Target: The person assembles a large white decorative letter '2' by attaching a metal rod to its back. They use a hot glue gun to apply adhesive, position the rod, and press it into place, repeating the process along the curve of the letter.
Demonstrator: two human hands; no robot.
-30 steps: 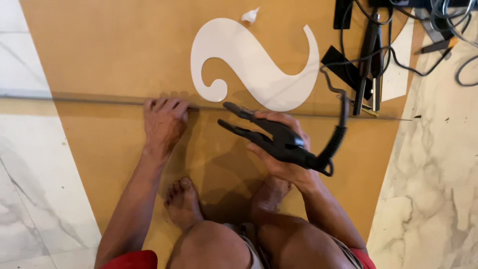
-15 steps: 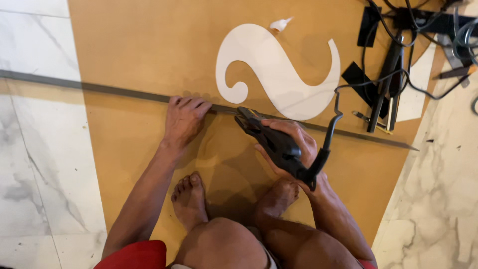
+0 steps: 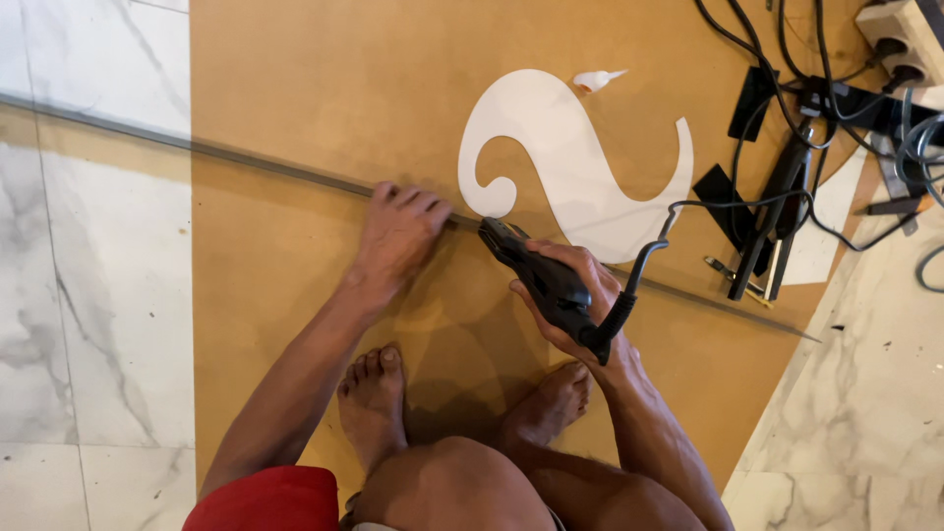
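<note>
My right hand (image 3: 575, 295) grips a black corded power tool (image 3: 541, 280), its tip touching a long thin grey strip (image 3: 265, 165) that runs diagonally across a brown board (image 3: 324, 79). My left hand (image 3: 398, 236) presses flat on the board with its fingertips at the strip, just left of the tool's tip. A white S-shaped cut-out (image 3: 570, 162) lies on the board right behind the tool. My bare feet (image 3: 374, 403) rest on the board below my hands.
A tangle of black cables and tools (image 3: 787, 167) lies at the upper right, with a power strip (image 3: 900, 29) in the corner. A small white glue bottle (image 3: 597, 80) lies above the cut-out. White marble floor (image 3: 88, 295) surrounds the board.
My right hand has brought the tool's tip down to the strip beside my left hand. The view has shifted, so the board and cut-out sit further right.
</note>
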